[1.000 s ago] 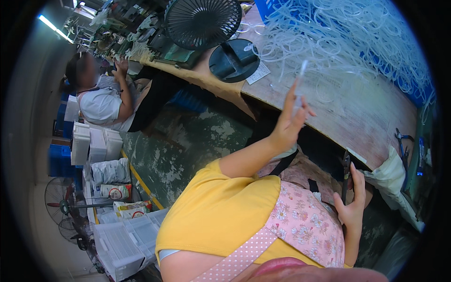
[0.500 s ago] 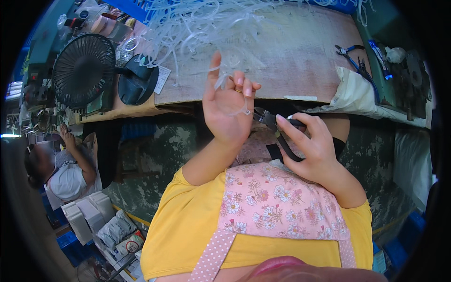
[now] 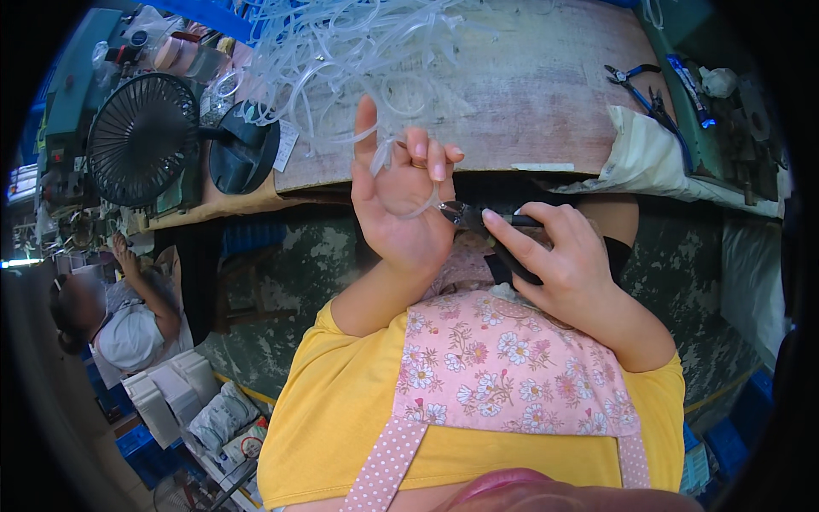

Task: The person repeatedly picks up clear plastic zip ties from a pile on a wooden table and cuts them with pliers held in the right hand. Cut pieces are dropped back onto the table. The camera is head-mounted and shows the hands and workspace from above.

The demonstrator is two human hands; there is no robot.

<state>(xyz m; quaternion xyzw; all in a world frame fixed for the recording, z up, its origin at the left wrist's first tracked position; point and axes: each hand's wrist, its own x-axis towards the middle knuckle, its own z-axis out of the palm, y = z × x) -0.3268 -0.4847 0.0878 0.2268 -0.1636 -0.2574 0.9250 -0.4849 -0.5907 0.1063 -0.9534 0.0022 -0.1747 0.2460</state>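
My left hand (image 3: 401,205) is raised palm up, index finger stretched out and the other fingers curled around a looped translucent plastic tube (image 3: 409,211). The tube's loop lies across the palm, and a small shiny metal piece shows at its end. In my right hand (image 3: 559,252) is a pair of pliers (image 3: 463,215) with black handles. Their jaws point left and meet the tube's end beside the left palm. Whether the jaws are fully closed on the metal piece is too small to tell.
Ahead lies a wooden worktable (image 3: 529,102) with a heap of translucent tubes (image 3: 341,51). A black fan (image 3: 145,132) stands at left. Blue-handled pliers (image 3: 631,81) and a white cloth (image 3: 640,162) lie at right. Another person (image 3: 141,324) sits far left.
The pliers in my right hand have moved slightly left, bringing their jaws to the tube's end. My left hand has shifted a little left, still holding the tube.
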